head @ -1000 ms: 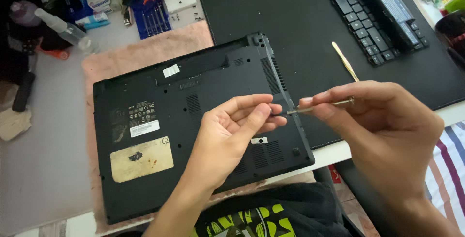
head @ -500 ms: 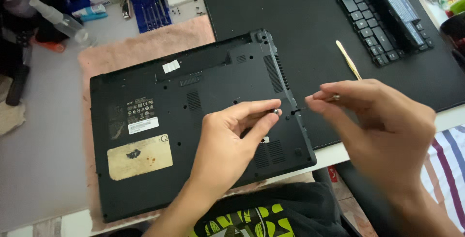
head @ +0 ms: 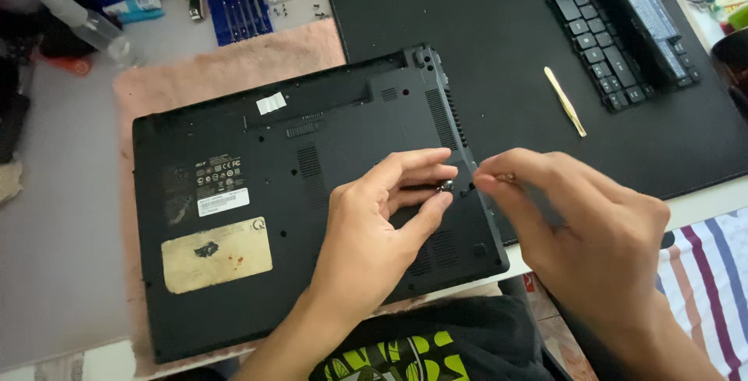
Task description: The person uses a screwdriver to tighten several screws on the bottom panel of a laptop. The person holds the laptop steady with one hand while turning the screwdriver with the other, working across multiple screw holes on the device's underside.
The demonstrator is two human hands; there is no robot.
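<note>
Laptop (head: 312, 194) lies upturned as my left hand (head: 374, 233) pinches a small screw (head: 446, 187) above its right edge, my right hand (head: 592, 233) curled closed alongside.

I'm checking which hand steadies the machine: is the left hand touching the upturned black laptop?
Touching. The head view shows the left hand lying on the laptop's underside, its fingertips pinching a small metal piece near the right edge.

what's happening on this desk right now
A person is working on a black laptop lying upside down on a pink cloth. The left hand pinches a small metal part near the laptop's right edge, and the right hand grips a thin tool beside it. A yellow pry stick and a detached keyboard lie on the black mat.
</note>
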